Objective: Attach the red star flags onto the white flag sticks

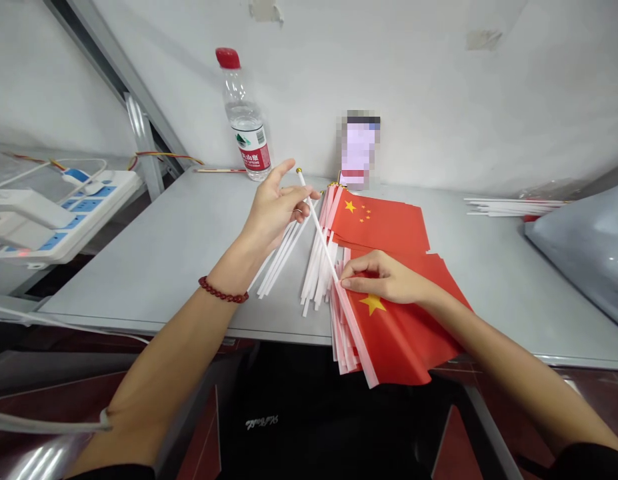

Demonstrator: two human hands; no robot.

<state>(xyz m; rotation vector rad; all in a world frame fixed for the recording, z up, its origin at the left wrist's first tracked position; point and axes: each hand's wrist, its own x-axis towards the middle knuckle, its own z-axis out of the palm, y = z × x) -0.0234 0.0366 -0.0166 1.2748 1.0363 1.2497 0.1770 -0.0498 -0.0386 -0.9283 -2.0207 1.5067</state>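
A white stick [319,230] with a gold tip slants down toward the white sleeve of a red flag [403,340] with a yellow star. Near its tip, my left hand [283,203] pinches the stick between thumb and fingers, index finger raised. My right hand [381,277] grips the flag's sleeve at its upper corner, where the stick's lower end meets it. Beneath lie more flags with white sleeves. Behind them rests a pile of finished flags [383,223] on sticks. Loose white sticks [283,260] lie beside my left wrist.
A water bottle [246,127] with a red cap and a blurred phone [359,150] stand against the wall. A power strip [73,217] is at the left. More white sticks [513,207] and a grey plastic bag [589,240] are at the right of the table [139,267].
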